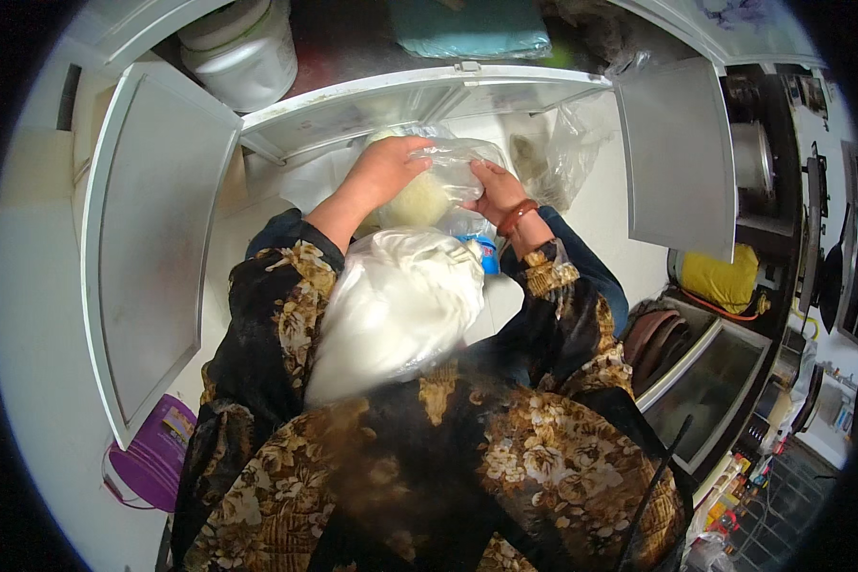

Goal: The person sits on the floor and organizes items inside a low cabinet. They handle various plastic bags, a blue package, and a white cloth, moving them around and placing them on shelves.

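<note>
My left hand (388,170) pinches one side of the mouth of a clear plastic bag (459,159) between thumb and fingers. Opposite it, my right hand (497,189), with a reddish-brown bangle at the wrist, grips the other side. Below and between the hands shows a pale yellow, rounded mass (418,200) in clear plastic; what it is I cannot tell. A large, full white plastic bag (404,300) rests between my forearms, close to my body. Beside it, partly hidden, is a blue container or packet (488,255).
Open cabinet doors flank me, a left one (157,243) and a right one (676,154). A white bucket (247,57) and a teal package (472,28) sit inside the cabinet. A purple bucket (154,450) stands lower left; another clear bag (565,161) lies beyond my right hand.
</note>
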Demonstrator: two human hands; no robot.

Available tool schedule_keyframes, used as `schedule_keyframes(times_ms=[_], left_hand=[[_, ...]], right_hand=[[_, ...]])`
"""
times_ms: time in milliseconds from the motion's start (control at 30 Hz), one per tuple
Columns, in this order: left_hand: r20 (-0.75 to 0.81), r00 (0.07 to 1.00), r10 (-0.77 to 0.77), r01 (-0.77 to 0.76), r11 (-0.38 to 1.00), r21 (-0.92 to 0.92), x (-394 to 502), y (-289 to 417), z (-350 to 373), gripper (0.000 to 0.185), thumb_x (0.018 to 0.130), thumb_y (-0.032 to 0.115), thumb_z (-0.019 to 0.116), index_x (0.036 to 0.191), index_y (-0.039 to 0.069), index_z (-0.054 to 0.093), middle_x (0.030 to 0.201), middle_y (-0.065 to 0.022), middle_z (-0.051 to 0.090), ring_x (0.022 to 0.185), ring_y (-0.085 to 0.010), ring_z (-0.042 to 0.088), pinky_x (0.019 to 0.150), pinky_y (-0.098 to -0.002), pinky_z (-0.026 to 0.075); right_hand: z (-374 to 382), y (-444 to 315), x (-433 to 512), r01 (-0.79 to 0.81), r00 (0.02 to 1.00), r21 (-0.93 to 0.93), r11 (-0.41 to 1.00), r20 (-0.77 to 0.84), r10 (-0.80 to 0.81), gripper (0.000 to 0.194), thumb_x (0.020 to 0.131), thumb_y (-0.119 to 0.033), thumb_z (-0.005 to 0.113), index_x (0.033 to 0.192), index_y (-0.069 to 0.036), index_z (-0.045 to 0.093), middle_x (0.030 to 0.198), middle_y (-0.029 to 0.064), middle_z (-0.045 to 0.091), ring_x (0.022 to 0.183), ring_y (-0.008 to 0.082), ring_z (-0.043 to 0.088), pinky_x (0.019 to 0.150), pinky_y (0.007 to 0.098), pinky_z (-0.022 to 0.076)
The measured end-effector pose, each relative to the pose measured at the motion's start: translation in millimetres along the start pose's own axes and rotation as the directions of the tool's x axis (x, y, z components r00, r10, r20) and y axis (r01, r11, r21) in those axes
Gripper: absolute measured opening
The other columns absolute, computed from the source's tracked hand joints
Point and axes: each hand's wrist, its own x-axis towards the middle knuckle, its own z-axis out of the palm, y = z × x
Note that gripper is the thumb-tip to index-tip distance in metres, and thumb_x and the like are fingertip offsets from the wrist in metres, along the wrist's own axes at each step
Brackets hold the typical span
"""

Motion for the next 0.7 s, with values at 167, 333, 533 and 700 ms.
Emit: schedule_keyframes(times_ms=[167, 333, 533, 700], left_hand=[[-0.012, 0.999, 0.039, -0.037, 0.989, 0.142, 7, 25, -1, 0.038, 0.084, 0.024, 0.065, 0.119, 0.011, 0.061, 0.100, -0.0196, 0.066, 0.091, -0.0329, 0.063, 0.081, -0.0379, 0.049], [-0.093, 0.992, -0.080, 0.096, 0.977, 0.189, -1, 11, -13, 0.037, 0.085, 0.024, 0.063, 0.119, 0.012, 0.061, 0.103, -0.0206, 0.065, 0.096, -0.0354, 0.061, 0.083, -0.0404, 0.049], [-0.094, 0.996, 0.007, 0.012, 0.980, 0.197, 2, 2, -6, 0.034, 0.084, 0.023, 0.061, 0.117, 0.011, 0.062, 0.107, -0.0195, 0.064, 0.102, -0.0365, 0.059, 0.088, -0.0405, 0.047], [-0.094, 0.996, -0.005, 0.022, 0.982, 0.188, 0, 7, -5, 0.033, 0.085, 0.015, 0.064, 0.117, 0.008, 0.062, 0.103, -0.0174, 0.067, 0.093, -0.0280, 0.065, 0.081, -0.0344, 0.050]], right_hand=[[-52, 82, 70, 0.029, 0.984, -0.486, 0.873, -0.138, -0.110, 0.051, 0.092, -0.026, 0.057, 0.135, -0.007, 0.037, 0.106, 0.0144, 0.060, 0.086, 0.0258, 0.062, 0.070, 0.0394, 0.0561], [6, 29, 28, 0.138, 0.902, -0.533, 0.835, -0.281, -0.329, 0.062, 0.082, -0.021, 0.067, 0.135, -0.007, 0.036, 0.108, 0.0230, 0.055, 0.101, 0.0348, 0.056, 0.084, 0.0407, 0.0489], [31, 28, -21, 0.383, 0.708, -0.751, 0.538, -0.136, -0.693, 0.060, 0.062, -0.007, 0.080, 0.109, 0.002, 0.044, 0.118, 0.0243, 0.042, 0.114, 0.0412, 0.043, 0.095, 0.0429, 0.0384], [33, 66, -26, 0.008, 0.944, -0.849, 0.529, -0.168, -0.285, 0.075, 0.064, -0.021, 0.085, 0.120, 0.006, 0.044, 0.121, 0.0280, 0.044, 0.117, 0.0451, 0.041, 0.099, 0.0426, 0.0372]])
